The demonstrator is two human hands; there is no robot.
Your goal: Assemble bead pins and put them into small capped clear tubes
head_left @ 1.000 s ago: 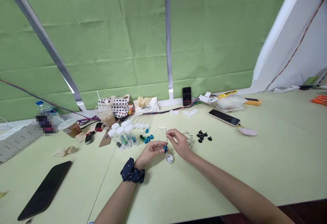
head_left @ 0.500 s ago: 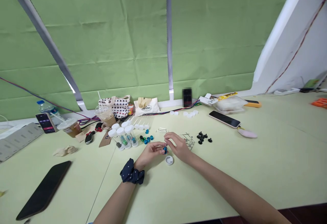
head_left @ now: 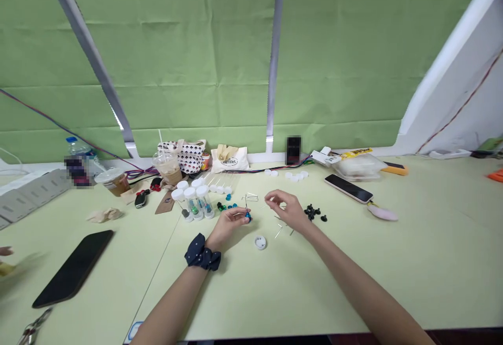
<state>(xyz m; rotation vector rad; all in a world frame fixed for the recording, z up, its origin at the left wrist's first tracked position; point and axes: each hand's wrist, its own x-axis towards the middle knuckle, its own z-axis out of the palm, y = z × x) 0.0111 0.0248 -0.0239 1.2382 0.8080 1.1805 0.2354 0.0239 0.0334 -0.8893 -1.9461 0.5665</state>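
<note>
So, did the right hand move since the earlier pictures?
Yes: measured against the black pieces, the right hand has moved rightward and a little forward, closer to them.

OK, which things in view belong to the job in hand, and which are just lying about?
Likely the job's:
blue piece in the left hand
loose blue pieces
bent metal pins
black pieces
white dish with small bits
white-capped tubes

Apparently just lying about:
phone with pink charm
flat black device
key fob
drink cup
patterned bag
</note>
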